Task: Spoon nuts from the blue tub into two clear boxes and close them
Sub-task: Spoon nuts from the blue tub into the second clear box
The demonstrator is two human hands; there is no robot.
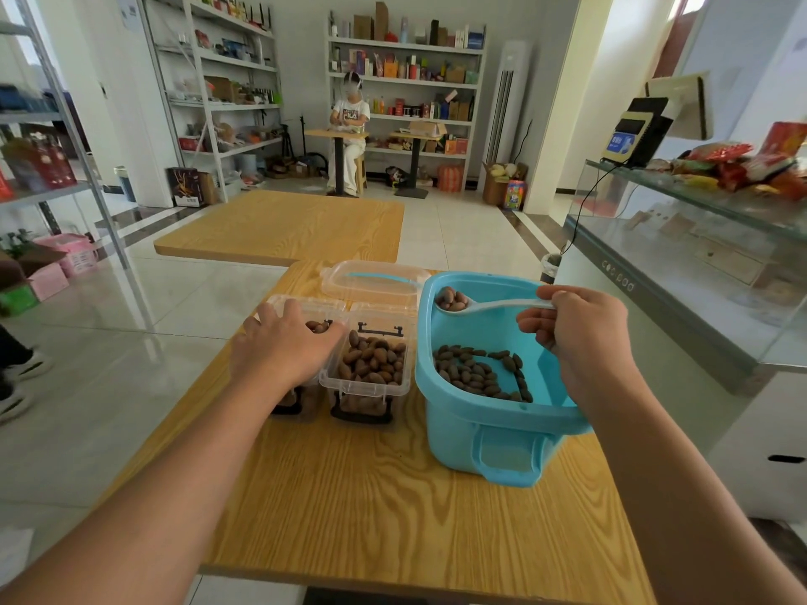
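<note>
A blue tub (489,412) stands on the wooden table (393,495) with brown nuts (478,373) on its bottom. My right hand (576,329) pinches the handle of a white spoon (489,305) that carries a few nuts above the tub's far side. Two clear boxes sit side by side left of the tub. The right box (371,364) is open and nearly full of nuts. My left hand (284,347) lies over the left box (305,399), fingers curled round its top edge, hiding most of it.
A clear lid (371,283) lies behind the boxes. A second wooden table (288,224) stands farther back. A glass counter (681,264) with snack packs runs along the right. Shelves line the walls, and a person sits at a small table far back.
</note>
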